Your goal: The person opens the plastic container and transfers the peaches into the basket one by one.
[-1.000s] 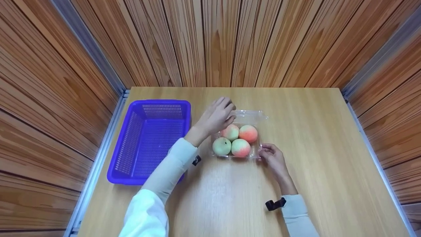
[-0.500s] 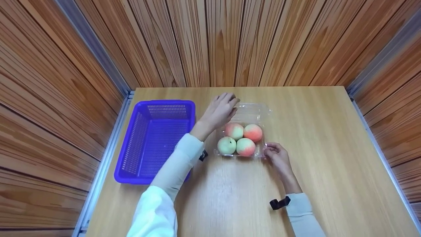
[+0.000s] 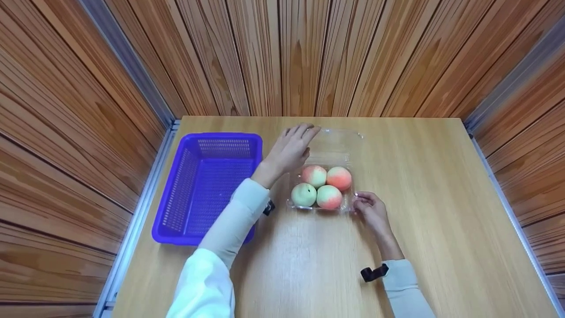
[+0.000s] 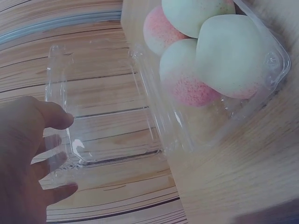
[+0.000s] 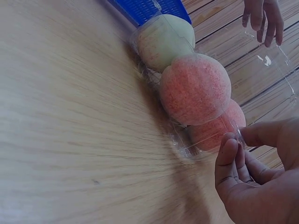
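Several pale green and pink peaches [image 3: 329,197] sit in a clear plastic clamshell box [image 3: 321,210] near the middle of the table. Its lid [image 3: 337,140] is swung up and back on the far side. My left hand [image 3: 289,149] is at the lid's left part; in the left wrist view its thumb [image 4: 58,115] is on the near side of the plastic, and the other fingers show through it, apart from the thumb. With thumb and fingertips my right hand [image 3: 371,213] pinches the box's rim at the front right corner, also visible in the right wrist view.
A purple-blue perforated plastic basket [image 3: 220,194] stands left of the box, with my left forearm [image 3: 234,225] crossing its right front side. Wood-patterned panels [image 3: 300,57] rise behind the table [image 3: 419,176] and at both sides.
The lid has swung farther back, away from the peaches, with the left hand at its edge moving slightly away too. My right hand keeps its pinch on the rim.
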### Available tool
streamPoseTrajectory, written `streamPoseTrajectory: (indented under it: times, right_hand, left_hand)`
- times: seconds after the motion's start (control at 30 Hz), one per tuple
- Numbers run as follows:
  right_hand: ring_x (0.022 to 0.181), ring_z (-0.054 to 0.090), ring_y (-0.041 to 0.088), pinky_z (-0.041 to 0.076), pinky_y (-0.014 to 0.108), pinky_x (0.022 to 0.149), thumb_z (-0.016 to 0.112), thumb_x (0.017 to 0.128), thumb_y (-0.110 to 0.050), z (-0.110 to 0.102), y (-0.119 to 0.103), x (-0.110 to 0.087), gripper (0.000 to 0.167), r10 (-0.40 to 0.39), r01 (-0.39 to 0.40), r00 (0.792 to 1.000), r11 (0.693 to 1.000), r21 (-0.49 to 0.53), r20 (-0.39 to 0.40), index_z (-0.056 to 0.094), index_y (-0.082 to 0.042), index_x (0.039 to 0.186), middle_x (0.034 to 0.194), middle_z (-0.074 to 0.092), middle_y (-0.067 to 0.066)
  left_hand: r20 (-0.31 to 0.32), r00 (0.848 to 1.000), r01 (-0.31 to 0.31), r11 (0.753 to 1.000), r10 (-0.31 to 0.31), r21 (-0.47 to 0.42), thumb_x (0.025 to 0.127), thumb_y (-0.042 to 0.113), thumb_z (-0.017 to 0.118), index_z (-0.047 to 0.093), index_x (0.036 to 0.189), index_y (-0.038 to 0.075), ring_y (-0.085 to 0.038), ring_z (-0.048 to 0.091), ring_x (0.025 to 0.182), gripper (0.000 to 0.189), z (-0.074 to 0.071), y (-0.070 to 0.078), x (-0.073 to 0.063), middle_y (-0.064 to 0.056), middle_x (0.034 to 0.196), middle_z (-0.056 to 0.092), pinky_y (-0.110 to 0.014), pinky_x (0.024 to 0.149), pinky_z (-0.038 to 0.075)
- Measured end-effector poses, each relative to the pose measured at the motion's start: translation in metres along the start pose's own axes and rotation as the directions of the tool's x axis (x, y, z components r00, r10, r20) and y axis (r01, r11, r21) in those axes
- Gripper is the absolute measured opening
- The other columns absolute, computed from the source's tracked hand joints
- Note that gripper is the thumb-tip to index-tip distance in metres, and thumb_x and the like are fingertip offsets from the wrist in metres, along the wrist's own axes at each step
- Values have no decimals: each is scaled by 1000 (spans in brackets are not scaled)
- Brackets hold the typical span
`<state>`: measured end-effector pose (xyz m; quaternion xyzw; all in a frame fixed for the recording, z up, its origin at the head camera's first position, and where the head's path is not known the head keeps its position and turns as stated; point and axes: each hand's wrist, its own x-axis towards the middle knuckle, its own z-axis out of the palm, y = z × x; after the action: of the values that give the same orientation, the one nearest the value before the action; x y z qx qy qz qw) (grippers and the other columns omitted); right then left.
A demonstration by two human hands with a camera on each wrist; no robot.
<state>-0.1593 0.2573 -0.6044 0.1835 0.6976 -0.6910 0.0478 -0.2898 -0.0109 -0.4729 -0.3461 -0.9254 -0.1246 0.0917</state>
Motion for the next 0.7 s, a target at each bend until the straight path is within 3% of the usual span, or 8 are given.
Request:
streamPoseTrajectory:
  times: [0.23, 0.37, 0.53, 0.7]
  right_hand:
    - [86, 63, 7, 58, 22, 75, 61, 102, -2, 0, -1, 2, 39, -5, 5, 1000, 999, -35, -2, 54, 7, 139, 116, 64, 11]
    - [88, 63, 7, 58, 23, 77, 61, 102, -4, -1, -1, 1, 40, 11, -11, 1000, 999, -46, 2, 54, 5, 140, 117, 64, 10]
    - [89, 63, 6, 58, 23, 79, 61, 102, -5, -1, 0, 0, 42, 27, -27, 1000, 998, -49, 0, 53, 4, 142, 118, 65, 8]
    - [84, 64, 5, 57, 21, 73, 62, 101, -2, 0, 1, 1, 38, 17, -17, 1000, 1000, -6, -9, 55, 6, 138, 109, 66, 6]
  left_hand:
    - [-58, 997, -47, 998, 49, 31, 98, 4, 63, 46, 159, 12, -41, 35, 158, 63, 1, -4, -1, -20, 165, 44, -64, 124, 35]
    - [-82, 994, -65, 997, 67, 35, 98, 1, 61, 49, 155, 11, -41, 40, 155, 59, 3, -3, -2, -19, 160, 50, -64, 122, 39]
    - [-30, 999, -35, 999, 36, 18, 100, 5, 60, 52, 154, 13, -36, 47, 150, 55, 5, 3, -2, -15, 154, 56, -59, 121, 42]
    - [16, 1000, -13, 1000, 13, -1, 101, 8, 59, 53, 154, 15, -31, 52, 145, 54, 9, 9, -4, -11, 148, 59, -55, 118, 45]
